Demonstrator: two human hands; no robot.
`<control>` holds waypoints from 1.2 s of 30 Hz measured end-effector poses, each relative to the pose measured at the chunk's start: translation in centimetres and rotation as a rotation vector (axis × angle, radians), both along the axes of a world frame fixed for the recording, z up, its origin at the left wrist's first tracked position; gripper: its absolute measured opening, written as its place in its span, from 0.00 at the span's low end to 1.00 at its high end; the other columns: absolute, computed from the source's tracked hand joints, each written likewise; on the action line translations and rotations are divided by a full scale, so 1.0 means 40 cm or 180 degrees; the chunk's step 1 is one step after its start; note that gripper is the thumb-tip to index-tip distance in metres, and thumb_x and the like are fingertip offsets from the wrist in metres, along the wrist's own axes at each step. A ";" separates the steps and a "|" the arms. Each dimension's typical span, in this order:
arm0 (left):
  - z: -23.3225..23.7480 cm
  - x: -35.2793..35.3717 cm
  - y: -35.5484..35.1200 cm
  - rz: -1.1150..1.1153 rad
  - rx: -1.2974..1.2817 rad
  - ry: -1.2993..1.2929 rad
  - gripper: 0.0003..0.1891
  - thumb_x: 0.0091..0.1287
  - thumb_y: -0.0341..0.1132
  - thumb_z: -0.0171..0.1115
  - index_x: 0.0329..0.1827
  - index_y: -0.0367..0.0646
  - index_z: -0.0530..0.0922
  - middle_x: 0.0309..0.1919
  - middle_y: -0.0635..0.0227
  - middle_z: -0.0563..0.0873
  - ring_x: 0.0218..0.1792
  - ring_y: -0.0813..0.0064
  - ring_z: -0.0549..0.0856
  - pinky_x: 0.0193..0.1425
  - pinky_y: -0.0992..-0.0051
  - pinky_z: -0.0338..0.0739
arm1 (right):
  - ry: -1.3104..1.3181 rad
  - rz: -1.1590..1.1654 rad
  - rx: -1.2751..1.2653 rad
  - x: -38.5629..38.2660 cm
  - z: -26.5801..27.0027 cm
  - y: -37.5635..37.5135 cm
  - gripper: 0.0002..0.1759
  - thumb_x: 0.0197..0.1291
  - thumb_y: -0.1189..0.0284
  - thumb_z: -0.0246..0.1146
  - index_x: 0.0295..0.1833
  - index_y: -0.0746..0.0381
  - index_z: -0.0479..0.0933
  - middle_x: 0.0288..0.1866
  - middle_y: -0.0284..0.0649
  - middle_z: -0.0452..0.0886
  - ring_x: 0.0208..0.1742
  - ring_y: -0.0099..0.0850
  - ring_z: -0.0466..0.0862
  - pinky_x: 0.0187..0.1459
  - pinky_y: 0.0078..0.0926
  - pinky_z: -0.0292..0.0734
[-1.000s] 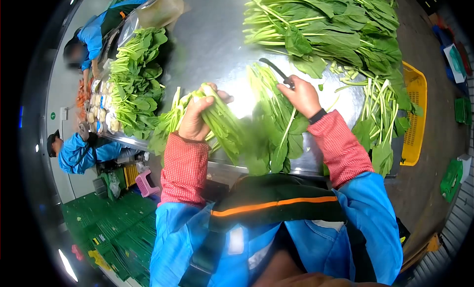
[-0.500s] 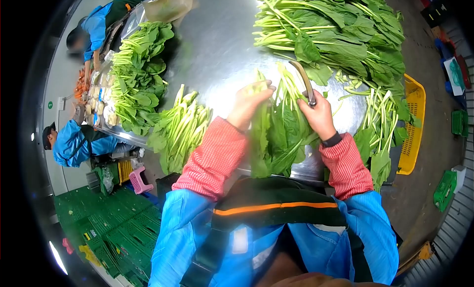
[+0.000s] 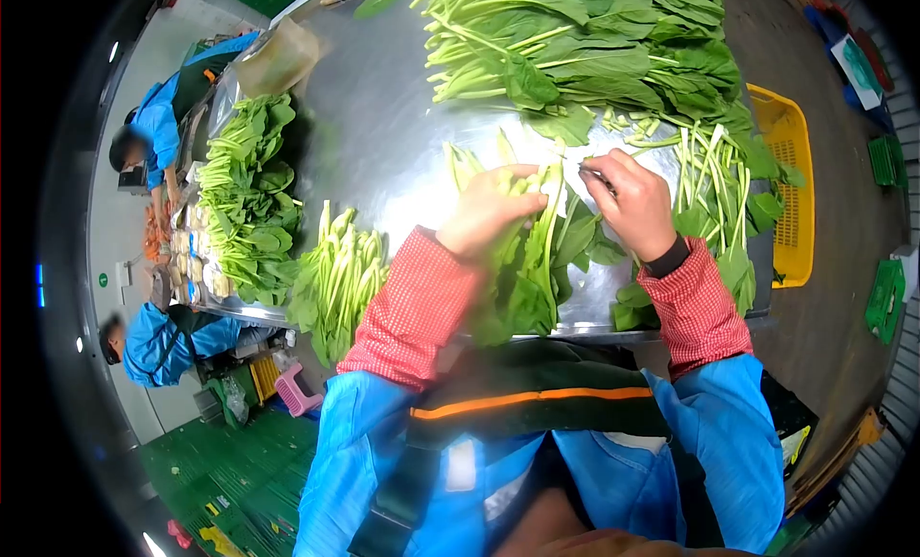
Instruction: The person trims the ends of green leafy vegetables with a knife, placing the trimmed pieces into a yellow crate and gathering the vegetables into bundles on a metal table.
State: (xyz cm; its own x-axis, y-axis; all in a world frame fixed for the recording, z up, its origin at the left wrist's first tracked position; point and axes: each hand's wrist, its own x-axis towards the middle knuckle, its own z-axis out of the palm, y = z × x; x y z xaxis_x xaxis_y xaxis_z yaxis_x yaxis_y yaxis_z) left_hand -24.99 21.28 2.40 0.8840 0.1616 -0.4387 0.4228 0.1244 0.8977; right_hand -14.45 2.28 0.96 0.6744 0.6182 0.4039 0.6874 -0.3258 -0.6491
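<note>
My left hand [image 3: 487,214] is closed around a few stalks of leafy greens [image 3: 525,303], their leaves hanging toward the table's near edge and partly blurred. Just right of it, my right hand [image 3: 632,204] is curled with its fingertips close to the stalk ends. A small dark part of a curved knife [image 3: 596,176] shows between those fingers; most of its blade is hidden or turned edge-on. Loose leaves lie on the metal table [image 3: 383,126] below both hands. To the left rests a bunch of greens [image 3: 335,269], stalks pointing away from me.
A large pile of greens [image 3: 594,49] covers the far right, with cut stalk pieces [image 3: 637,130] before it. More greens [image 3: 249,193] line the left edge. A yellow crate [image 3: 793,202] stands beyond the right edge. Two people in blue work at left, near a pink stool [image 3: 295,389].
My right hand has turned and risen slightly, so the knife's curved blade no longer shows plainly. The left hand has shifted slightly right with the greens. My view has turned to the right.
</note>
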 end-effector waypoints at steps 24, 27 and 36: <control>0.019 0.013 -0.073 0.0251 0.0489 -0.0427 0.22 0.58 0.25 0.70 0.58 0.39 0.78 0.42 0.72 0.84 0.40 0.83 0.82 0.47 0.81 0.79 | 0.2334 -0.0071 0.0627 0.032 -0.018 -0.037 0.13 0.55 0.67 0.71 0.32 0.64 0.76 0.22 0.29 0.75 0.22 0.17 0.70 0.26 0.20 0.67; -0.026 0.022 -0.100 0.0207 0.0339 -0.0660 0.22 0.55 0.26 0.73 0.54 0.37 0.79 0.38 0.71 0.85 0.39 0.82 0.82 0.45 0.81 0.78 | 0.2070 -0.0004 0.0258 0.008 0.014 -0.009 0.14 0.55 0.65 0.69 0.33 0.66 0.78 0.20 0.36 0.77 0.23 0.21 0.74 0.28 0.24 0.72; 0.008 -0.014 -0.046 0.0125 -0.0053 -0.0119 0.18 0.58 0.25 0.71 0.52 0.36 0.78 0.41 0.71 0.85 0.40 0.82 0.83 0.48 0.81 0.79 | 0.1078 0.0041 -0.0341 0.081 0.049 -0.080 0.14 0.59 0.62 0.67 0.37 0.65 0.81 0.27 0.40 0.80 0.25 0.32 0.80 0.30 0.28 0.74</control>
